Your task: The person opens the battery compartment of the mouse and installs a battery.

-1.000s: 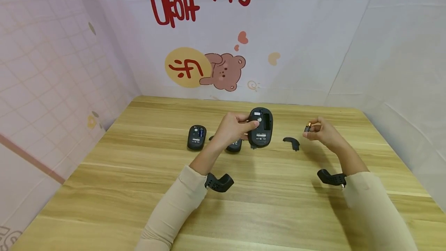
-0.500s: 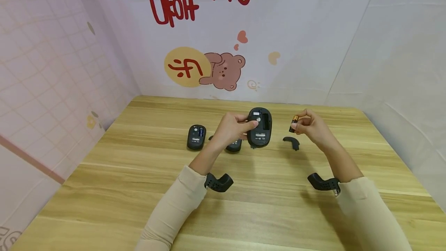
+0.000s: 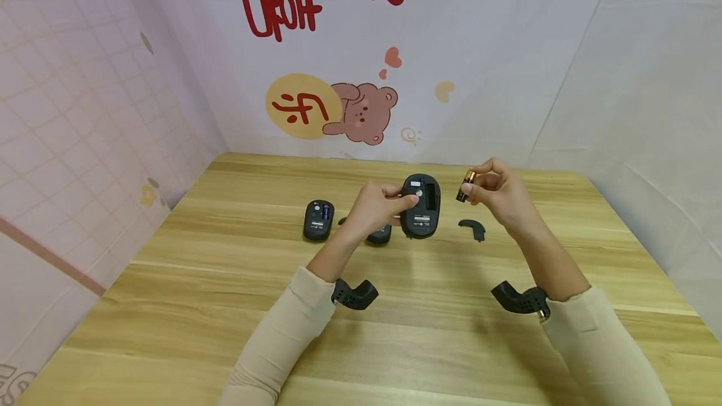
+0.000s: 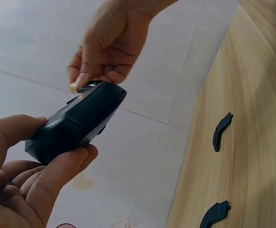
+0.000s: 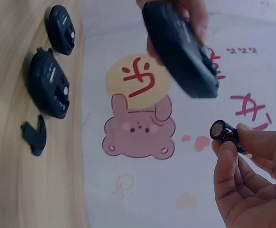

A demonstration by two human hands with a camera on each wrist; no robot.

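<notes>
My left hand (image 3: 379, 207) grips a black computer mouse (image 3: 422, 215) by its left side, thumb on the underside, which faces me above the table. Its long battery slot (image 3: 432, 197) on the right half is uncovered and dark inside. Just to the right, my right hand (image 3: 499, 196) pinches a black and copper-coloured battery (image 3: 465, 186) between thumb and fingers, tilted, apart from the mouse. In the right wrist view the flat end of the battery (image 5: 218, 129) shows, and the held mouse (image 5: 176, 47) hangs above it.
On the wooden table (image 3: 395, 318) a second mouse (image 3: 318, 220) lies upside down with a blue battery in it. Another mouse (image 3: 378, 235) lies partly hidden behind my left hand. A curved black battery cover (image 3: 474, 229) lies below my right hand. Cloth walls (image 3: 479, 49) stand behind.
My right hand has moved left and slightly up with the battery, closer to the held mouse. My left hand and its mouse have stayed nearly still.
</notes>
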